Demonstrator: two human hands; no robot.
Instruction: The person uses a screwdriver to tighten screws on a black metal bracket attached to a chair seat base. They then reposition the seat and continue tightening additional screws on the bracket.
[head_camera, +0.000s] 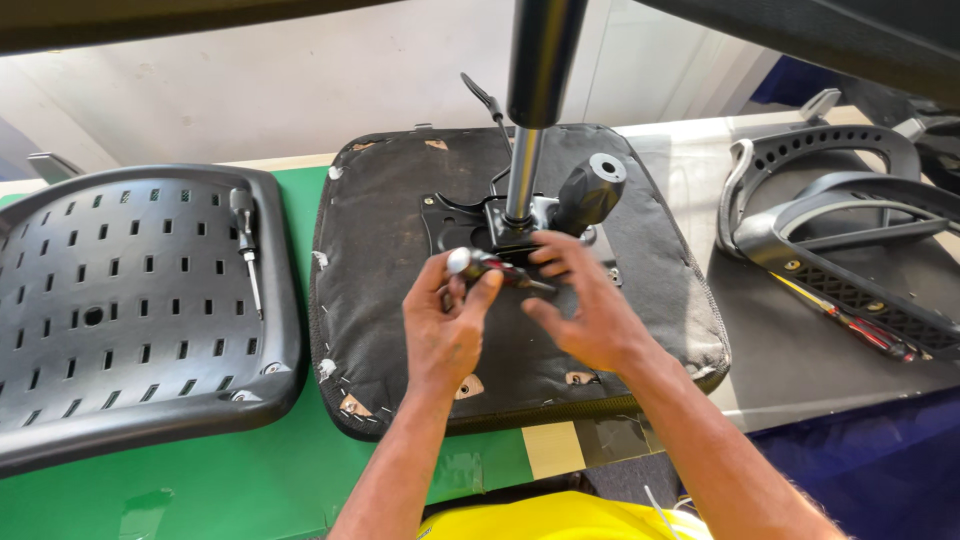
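Your left hand (440, 325) is closed around the handle of a screwdriver (482, 265), holding it low over the metal mechanism plate (470, 225) bolted to the upturned seat cushion (400, 250). Your right hand (590, 310) has its grip narrowed, fingertips pinched at the shaft near the tip; whether a screw sits between them cannot be determined.

The screwdriver lies just in front of the gas lift column (530, 110), which rises upright from the plate, with the black adjustment knob (592, 190) just beside it on the right.

Risks from this position:
- The tip may slip off the fastener if the shaft is held tilted; your right fingertips are directly in its path.
- Any small screw released here may roll off the fabric underside and be lost on the counter (250, 470).
- Side pressure against the column could shift the cushion, since nothing clamps it.

Count of items in view: one seat cushion, one perforated plastic seat shell (130, 300) at left, one spare screwdriver (246, 245) lying on that shell, one red-handled screwdriver (850, 325) at right, and at least two armrest frames (840, 230), stacked together.
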